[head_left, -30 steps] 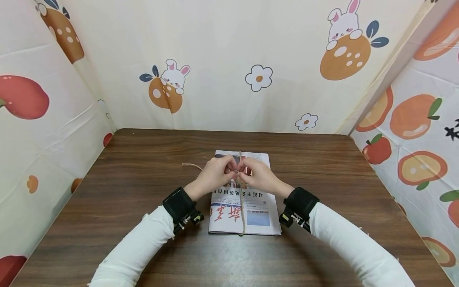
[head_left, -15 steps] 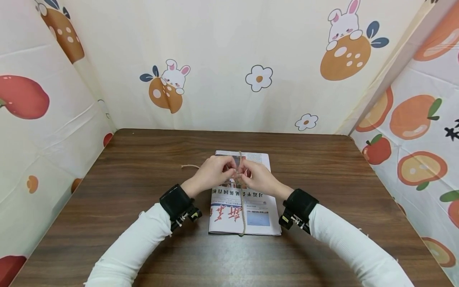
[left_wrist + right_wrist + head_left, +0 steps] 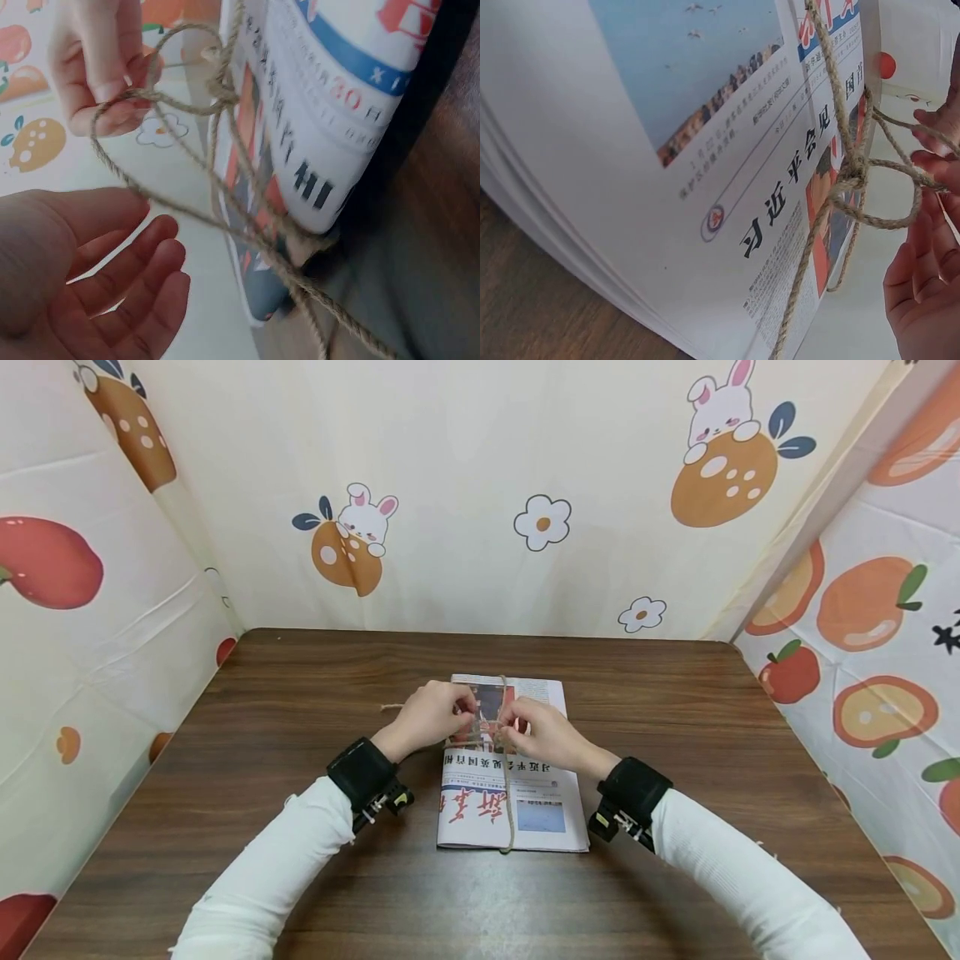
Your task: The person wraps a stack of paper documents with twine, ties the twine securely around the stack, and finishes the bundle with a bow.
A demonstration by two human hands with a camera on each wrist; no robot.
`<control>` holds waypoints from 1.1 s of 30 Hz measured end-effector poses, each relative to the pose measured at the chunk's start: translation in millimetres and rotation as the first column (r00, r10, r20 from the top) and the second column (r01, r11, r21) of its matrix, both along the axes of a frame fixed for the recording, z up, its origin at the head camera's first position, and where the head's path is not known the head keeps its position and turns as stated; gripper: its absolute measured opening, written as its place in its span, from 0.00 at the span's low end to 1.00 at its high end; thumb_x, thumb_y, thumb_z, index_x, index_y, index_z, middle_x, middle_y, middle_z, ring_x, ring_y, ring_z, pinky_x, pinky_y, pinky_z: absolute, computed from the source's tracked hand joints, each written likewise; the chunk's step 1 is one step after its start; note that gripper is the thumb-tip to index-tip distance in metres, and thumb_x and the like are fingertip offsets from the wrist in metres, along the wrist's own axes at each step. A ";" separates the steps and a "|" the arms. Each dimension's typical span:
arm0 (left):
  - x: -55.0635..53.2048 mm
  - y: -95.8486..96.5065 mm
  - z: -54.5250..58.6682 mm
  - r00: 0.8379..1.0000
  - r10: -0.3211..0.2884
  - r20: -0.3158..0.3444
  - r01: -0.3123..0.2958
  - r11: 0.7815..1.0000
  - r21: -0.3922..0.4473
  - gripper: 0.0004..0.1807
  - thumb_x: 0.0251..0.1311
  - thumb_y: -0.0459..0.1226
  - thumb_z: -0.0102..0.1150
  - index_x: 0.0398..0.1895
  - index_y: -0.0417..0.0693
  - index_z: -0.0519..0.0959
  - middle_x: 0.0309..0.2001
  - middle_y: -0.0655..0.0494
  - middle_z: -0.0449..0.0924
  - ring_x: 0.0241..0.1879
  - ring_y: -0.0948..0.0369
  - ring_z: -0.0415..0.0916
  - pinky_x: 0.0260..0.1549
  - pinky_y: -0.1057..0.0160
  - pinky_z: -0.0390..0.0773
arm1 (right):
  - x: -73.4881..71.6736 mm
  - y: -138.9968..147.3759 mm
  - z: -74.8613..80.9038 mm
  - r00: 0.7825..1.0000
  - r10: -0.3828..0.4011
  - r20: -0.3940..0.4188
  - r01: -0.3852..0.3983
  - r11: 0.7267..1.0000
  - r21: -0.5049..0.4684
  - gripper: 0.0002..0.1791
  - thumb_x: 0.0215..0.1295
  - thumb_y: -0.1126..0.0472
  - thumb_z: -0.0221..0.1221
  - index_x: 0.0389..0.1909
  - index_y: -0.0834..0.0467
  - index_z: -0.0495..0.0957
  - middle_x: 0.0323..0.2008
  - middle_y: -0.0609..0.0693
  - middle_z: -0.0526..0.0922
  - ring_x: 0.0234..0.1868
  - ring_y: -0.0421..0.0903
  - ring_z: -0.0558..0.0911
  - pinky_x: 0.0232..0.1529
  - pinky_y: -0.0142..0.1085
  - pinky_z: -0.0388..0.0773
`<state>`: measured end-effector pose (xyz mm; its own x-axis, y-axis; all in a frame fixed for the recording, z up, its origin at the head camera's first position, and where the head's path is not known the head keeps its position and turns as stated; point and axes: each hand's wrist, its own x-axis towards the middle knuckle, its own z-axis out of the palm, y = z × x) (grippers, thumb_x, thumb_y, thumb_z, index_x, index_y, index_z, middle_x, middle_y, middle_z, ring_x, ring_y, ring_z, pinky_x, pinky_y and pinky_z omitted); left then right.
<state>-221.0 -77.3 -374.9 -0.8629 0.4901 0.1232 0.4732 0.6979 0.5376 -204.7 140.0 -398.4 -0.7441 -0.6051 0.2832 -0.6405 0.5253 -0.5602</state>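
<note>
A folded stack of newspapers (image 3: 540, 827) lies on the table, with brown twine (image 3: 508, 802) crossing it lengthwise and sideways. Where the strands cross, a knot (image 3: 853, 176) with a loop stands on the top sheet. My right hand (image 3: 551, 735) pinches the looped twine between thumb and fingertips over the stack's middle. Over the stack's left edge, my left hand (image 3: 429, 717) has its fingers loosely bent and spread from the thumb. Its thumb tip is right at a strand of the twine loop (image 3: 202, 216) in the left wrist view. A loose twine end (image 3: 391, 706) sticks out beyond that hand.
The brown wooden table (image 3: 300, 693) extends around the stack. Printed curtains with fruit and rabbits stand behind it (image 3: 465, 568) and along both sides. Each wrist wears a black strap with a small camera (image 3: 390, 797).
My left hand has moved left, away from my right hand, and its fingers have parted from the knot area. My right hand has stayed nearly in place. More of the twine crossing now shows.
</note>
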 end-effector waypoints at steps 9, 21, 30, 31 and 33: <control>1.9 13.1 -12.8 0.996 -0.089 0.010 0.090 0.990 -0.110 0.04 0.55 0.37 0.60 0.33 0.51 0.83 0.29 0.61 0.80 0.28 0.67 0.73 0.30 0.67 0.73 | 1.2 2.6 0.1 1.000 -0.010 0.008 0.010 1.000 -0.001 0.02 0.62 0.62 0.56 0.32 0.56 0.76 0.31 0.43 0.75 0.32 0.43 0.73 0.31 0.31 0.69; 5.0 10.1 -10.4 0.997 -0.060 -0.046 0.055 0.994 -0.097 0.03 0.57 0.35 0.57 0.31 0.51 0.80 0.21 0.62 0.73 0.19 0.66 0.67 0.19 0.68 0.64 | 0.5 3.8 -3.7 0.998 -0.064 0.001 0.064 0.998 0.009 0.04 0.64 0.62 0.54 0.30 0.56 0.75 0.27 0.43 0.73 0.28 0.38 0.70 0.28 0.30 0.67; 10.4 -8.9 6.1 0.998 0.009 -0.060 -0.015 0.995 -0.097 0.02 0.58 0.39 0.58 0.31 0.52 0.78 0.21 0.62 0.73 0.18 0.65 0.66 0.18 0.67 0.64 | -2.9 3.0 -1.4 0.992 -0.125 0.005 0.124 0.991 0.045 0.05 0.65 0.62 0.53 0.29 0.53 0.74 0.24 0.42 0.72 0.25 0.38 0.69 0.26 0.30 0.65; 11.8 -11.1 7.6 0.998 0.012 -0.063 -0.018 0.995 -0.096 0.02 0.58 0.38 0.58 0.31 0.52 0.78 0.21 0.62 0.73 0.18 0.65 0.66 0.18 0.67 0.64 | -3.0 2.6 -0.8 0.992 -0.127 0.006 0.127 0.991 0.048 0.05 0.65 0.62 0.53 0.29 0.53 0.74 0.24 0.42 0.72 0.25 0.38 0.69 0.26 0.30 0.65; 14.8 -15.8 9.7 0.998 0.017 -0.060 -0.022 0.996 -0.085 0.01 0.57 0.37 0.57 0.31 0.50 0.78 0.22 0.61 0.73 0.18 0.64 0.66 0.18 0.67 0.64 | -3.0 2.2 0.3 0.991 -0.133 0.011 0.132 0.990 0.053 0.06 0.65 0.62 0.53 0.28 0.53 0.74 0.24 0.43 0.72 0.25 0.38 0.68 0.26 0.30 0.64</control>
